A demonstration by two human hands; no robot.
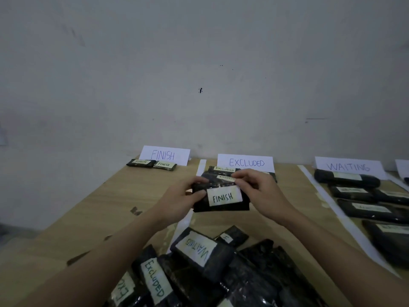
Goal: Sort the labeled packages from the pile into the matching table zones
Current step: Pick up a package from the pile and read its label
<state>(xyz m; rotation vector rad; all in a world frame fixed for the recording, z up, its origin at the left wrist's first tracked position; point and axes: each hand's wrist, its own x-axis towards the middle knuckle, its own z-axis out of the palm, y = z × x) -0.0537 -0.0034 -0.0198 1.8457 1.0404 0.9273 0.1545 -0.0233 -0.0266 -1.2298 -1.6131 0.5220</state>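
A black package with a white FINISH label is held up above the table between both hands. My left hand grips its left edge; my right hand pinches its top right edge. The pile of black packages lies near me, with labels reading WAITING and EXCLUDED facing up. At the back stand paper signs: FINISH, EXCLUDED and WAITING. Two FINISH packages lie below their sign. EXCLUDED packages sit behind my hands. Several WAITING packages lie on the right.
White tape strips split the wooden table into zones. A grey wall rises behind the table. The table's left edge runs diagonally at the left. Another white sign shows at the far right edge.
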